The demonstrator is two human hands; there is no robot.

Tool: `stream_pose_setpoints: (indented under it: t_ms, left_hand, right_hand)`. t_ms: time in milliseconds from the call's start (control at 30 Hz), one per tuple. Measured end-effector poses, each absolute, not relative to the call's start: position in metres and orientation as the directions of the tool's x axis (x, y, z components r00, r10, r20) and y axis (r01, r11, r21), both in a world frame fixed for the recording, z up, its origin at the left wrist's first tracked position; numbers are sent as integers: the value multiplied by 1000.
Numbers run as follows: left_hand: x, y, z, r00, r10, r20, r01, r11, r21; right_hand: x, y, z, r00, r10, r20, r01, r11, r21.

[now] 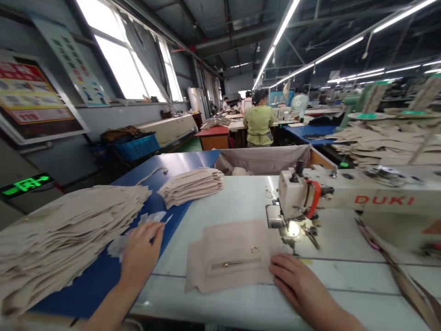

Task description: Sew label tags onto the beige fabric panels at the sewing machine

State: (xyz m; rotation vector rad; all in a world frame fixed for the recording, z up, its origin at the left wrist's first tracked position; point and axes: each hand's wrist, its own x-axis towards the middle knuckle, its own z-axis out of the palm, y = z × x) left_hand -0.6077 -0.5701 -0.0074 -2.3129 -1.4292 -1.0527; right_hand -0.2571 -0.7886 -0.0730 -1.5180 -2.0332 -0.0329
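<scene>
Left hand point(142, 250), grip unclear, apparently picks translucent pieces point(151, 217) at blue tabletop's point(90, 279) right edge; right hand point(296, 281), unclenched, should next steady fabric panel point(232, 243).

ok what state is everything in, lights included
Fabric piece: lying flat on the table
Zip: too small to tell if closed
Sewing machine: light on near its needle
Large fabric stack: fanned out
Small fabric stack: piled up
Exit sign: lit green
Ceiling lights: on
Fan: can't tell if spinning
</scene>
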Motion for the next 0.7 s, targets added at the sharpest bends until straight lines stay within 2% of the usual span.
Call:
stream_pose_setpoints:
  t_ms: [67,167,267,367,467,700]
  left_hand:
    - [-570,-583,-12,405,605,686,745,-653,136]
    - [-501,-611,-27,572,522,633,561,-812,162]
    - [-437,-641,-46,711,461,531,439,-881,176]
    - [-399,-657,-60,820,416,393,399,-908,129]
    - [-390,-659,-65,856,403,325,391,-915,104]
    - [-391,-652,-58,893,308,329,284,-951,120]
  right_hand:
    - [-261,-788,-67,-165,880,446,875,339,-345]
    - [-263,-788,-62,-159,901,405,883,313,-351]
    - [-263,-792,-59,-142,925,351,874,284,-395]
    - [-259,-802,-55,-145,953,265,863,253,-437]
    - [-252,-811,-50,-145,971,192,865,218,-451]
    - [-241,-815,-46,-165,974,157,872,218,-437]
